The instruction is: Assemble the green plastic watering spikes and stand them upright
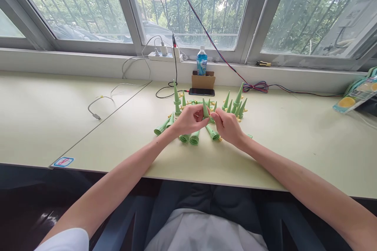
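My left hand [191, 118] is closed around a green plastic plant watering spike [205, 108], its pointed tip upward. Close beside it, my right hand [228, 124] is closed with thumb and forefinger pinched at the spike's side, near a small yellow piece that is mostly hidden by the fingers. Several more green spikes with yellow valves surround the hands. Some stand upright at the right [238, 96] and one tall spike [176, 100] stands at the left. Others lie on the table with threaded open ends toward me, such as one spike [194, 138] in front of my left hand.
Behind the spikes, a phone [202, 92] lies before a small cardboard box [203, 81] and a blue-labelled bottle [202, 61]. A power strip [165, 57] sits on the ledge. Cables [256, 86] run along the back, and a loose white cable [96, 116] lies left.
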The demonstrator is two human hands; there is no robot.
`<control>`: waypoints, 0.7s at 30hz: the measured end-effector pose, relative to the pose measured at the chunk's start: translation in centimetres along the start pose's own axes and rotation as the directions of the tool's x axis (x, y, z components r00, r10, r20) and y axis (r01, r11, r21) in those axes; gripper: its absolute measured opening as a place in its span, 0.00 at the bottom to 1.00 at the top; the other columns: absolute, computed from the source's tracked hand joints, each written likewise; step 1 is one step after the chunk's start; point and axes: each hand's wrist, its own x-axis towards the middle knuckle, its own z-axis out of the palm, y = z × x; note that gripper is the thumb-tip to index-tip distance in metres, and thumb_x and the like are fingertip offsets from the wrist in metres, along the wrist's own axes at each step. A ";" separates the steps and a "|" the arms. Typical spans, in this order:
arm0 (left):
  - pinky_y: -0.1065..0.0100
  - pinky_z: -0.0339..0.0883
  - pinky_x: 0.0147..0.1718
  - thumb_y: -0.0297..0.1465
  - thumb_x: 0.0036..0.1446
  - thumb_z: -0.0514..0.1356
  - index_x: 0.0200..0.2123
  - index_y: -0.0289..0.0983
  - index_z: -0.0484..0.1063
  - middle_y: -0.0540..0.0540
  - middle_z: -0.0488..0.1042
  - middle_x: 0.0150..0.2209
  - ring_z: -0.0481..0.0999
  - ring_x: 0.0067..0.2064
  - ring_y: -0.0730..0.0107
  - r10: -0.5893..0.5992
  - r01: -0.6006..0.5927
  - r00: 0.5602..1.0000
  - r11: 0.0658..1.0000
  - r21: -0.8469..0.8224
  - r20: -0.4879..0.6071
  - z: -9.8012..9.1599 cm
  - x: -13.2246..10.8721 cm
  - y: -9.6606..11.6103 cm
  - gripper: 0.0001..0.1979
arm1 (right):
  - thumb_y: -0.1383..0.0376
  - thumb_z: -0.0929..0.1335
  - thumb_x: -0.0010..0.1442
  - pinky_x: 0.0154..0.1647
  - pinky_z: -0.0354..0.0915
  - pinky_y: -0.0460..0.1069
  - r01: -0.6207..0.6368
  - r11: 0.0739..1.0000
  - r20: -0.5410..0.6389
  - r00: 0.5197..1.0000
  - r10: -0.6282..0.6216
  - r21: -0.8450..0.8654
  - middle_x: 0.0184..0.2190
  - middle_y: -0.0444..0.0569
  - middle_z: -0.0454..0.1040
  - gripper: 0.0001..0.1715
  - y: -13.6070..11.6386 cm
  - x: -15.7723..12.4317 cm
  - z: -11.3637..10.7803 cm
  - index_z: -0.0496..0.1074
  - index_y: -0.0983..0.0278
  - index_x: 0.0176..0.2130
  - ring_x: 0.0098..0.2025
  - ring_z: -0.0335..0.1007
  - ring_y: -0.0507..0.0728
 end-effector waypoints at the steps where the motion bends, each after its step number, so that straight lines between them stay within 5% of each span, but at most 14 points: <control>1: 0.73 0.64 0.25 0.29 0.53 0.62 0.32 0.34 0.71 0.50 0.68 0.26 0.64 0.25 0.78 0.013 -0.013 1.000 0.999 0.031 0.003 0.1 0.0 0.0 0.04 | 0.51 0.53 0.71 0.21 0.44 0.47 0.000 1.000 -0.004 1.000 0.000 -0.011 0.17 0.38 0.49 0.25 0.0 0.0 0.0 0.48 0.59 0.25 0.19 0.40 0.50; 12: 0.72 0.62 0.25 0.25 0.51 0.59 0.30 0.36 0.70 0.49 0.71 0.27 0.65 0.24 0.77 0.135 -0.138 0.990 0.971 0.195 0.027 0.4 -0.1 -0.4 0.01 | 0.52 0.52 0.71 0.23 0.45 0.48 -0.018 0.999 -0.020 1.000 0.018 -0.030 0.16 0.41 0.53 0.29 0.0 0.1 0.3 0.53 0.61 0.22 0.19 0.43 0.50; 21: 0.71 0.61 0.24 0.26 0.52 0.58 0.28 0.37 0.69 0.49 0.72 0.26 0.65 0.24 0.76 0.254 -0.251 0.967 0.925 0.287 0.025 0.6 -0.2 -0.9 0.02 | 0.52 0.54 0.70 0.23 0.42 0.49 -0.082 0.997 -0.055 0.995 0.082 0.014 0.16 0.40 0.45 0.30 -0.1 0.2 0.5 0.46 0.61 0.19 0.20 0.38 0.50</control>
